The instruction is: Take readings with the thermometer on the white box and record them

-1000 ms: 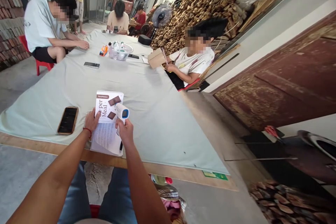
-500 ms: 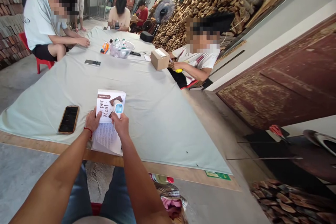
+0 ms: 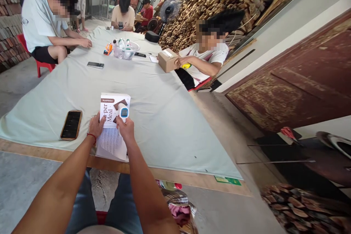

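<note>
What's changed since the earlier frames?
The right hand, grip unchanged on the white handheld device, moved left over the NutriMotion item, turning its screen toward the wearer. A co-worker's cardboard box, tilted earlier, now looks level. Nothing nearby was let go. The left hand stayed at the item's left edge; the black phone stayed put.

Smooth plastic thermometer (image 3: 122, 111), matt creased tablecloth (image 3: 164, 124), rough wooden logs (image 3: 216, 3)

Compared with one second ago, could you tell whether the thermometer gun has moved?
Yes: the thermometer gun has shifted left, toward the orange-edged smartphone.
</note>
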Available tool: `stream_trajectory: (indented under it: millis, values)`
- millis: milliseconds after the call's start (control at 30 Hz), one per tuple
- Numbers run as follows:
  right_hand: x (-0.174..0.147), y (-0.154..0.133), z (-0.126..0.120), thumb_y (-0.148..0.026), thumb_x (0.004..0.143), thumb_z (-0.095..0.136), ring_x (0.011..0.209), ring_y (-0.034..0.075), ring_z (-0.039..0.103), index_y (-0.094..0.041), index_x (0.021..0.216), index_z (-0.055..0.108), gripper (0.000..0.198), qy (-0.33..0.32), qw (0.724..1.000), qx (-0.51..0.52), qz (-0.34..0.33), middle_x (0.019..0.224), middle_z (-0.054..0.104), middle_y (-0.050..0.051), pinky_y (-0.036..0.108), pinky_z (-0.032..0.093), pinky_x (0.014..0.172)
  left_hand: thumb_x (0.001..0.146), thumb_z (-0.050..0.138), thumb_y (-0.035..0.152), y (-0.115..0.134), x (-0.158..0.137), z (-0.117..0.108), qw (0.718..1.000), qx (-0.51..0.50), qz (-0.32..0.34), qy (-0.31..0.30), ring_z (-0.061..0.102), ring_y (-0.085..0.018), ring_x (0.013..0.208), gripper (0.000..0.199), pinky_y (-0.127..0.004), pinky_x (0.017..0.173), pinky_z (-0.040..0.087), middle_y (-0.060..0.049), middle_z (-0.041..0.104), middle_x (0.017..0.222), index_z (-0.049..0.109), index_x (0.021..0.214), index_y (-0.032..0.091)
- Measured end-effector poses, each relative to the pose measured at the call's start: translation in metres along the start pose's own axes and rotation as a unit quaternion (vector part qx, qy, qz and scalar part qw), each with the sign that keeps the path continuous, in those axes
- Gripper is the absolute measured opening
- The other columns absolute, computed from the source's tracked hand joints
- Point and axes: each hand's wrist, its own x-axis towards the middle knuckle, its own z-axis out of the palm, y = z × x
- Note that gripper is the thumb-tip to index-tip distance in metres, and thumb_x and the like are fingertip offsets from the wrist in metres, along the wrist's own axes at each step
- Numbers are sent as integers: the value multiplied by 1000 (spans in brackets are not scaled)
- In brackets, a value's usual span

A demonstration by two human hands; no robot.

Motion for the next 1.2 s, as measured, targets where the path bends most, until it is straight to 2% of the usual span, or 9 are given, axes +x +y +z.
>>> stream_trajectory:
  millis: [200, 367, 533, 767, 900, 1100, 1200]
  values:
    - [1, 3, 2, -42, 74, 55, 53, 17, 52, -24, 62, 52, 22, -4, 1000, 2, -25, 47, 52, -4, 29, 42, 58, 96, 38, 52, 2, -1, -2, 1000, -9, 9, 2, 58, -33, 101, 49, -48, 94, 41, -12, 68, 100, 60, 126, 22]
    - [2, 1, 2, -43, 74, 58, 51, 16, 51, -24, 63, 54, 23, -8, 1000, 12, 0, 48, 53, -4, 28, 42, 56, 95, 38, 51, 3, -1, -3, 1000, -13, 10, 0, 58, -33, 100, 48, -47, 93, 41, -12, 68, 101, 58, 128, 22]
    - [1, 0, 2, -41, 73, 57, 51, 16, 51, -24, 59, 52, 23, -8, 1000, 16, -2, 46, 51, -5, 28, 42, 56, 94, 40, 51, 1, -1, -2, 1000, -22, 18, 4, 58, -32, 100, 48, -47, 94, 41, -11, 68, 102, 58, 128, 23]
    - [-7, -8, -1, -42, 72, 59, 51, 16, 50, -24, 62, 54, 21, -7, 999, 24, 23, 49, 51, -4, 28, 39, 54, 94, 38, 50, 0, 0, -2, 1000, -4, 27, -4, 57, -33, 104, 51, -48, 96, 40, -13, 67, 106, 55, 130, 18]
    - [-20, -9, -20, -41, 70, 57, 54, 15, 48, -23, 67, 56, 18, 2, 999, 42, 7, 55, 53, -4, 26, 38, 52, 92, 41, 51, 2, 0, -4, 999, 5, 44, -4, 59, -33, 100, 50, -48, 93, 42, -15, 67, 104, 57, 124, 16]
    - [-42, 12, -74, -47, 69, 59, 61, 14, 45, -21, 74, 58, 26, 47, 998, 26, -30, 62, 54, -3, 25, 39, 57, 89, 44, 52, 0, 2, -4, 998, 7, 60, 16, 60, -32, 95, 43, -46, 89, 45, -13, 66, 97, 62, 107, 18]
    - [-51, 25, -97, -51, 69, 60, 58, 13, 42, -21, 73, 57, 30, 79, 996, 27, -10, 60, 50, -4, 26, 37, 57, 88, 45, 52, -1, 3, -5, 997, -4, 72, 22, 60, -31, 96, 42, -46, 91, 45, -12, 66, 99, 62, 107, 18]
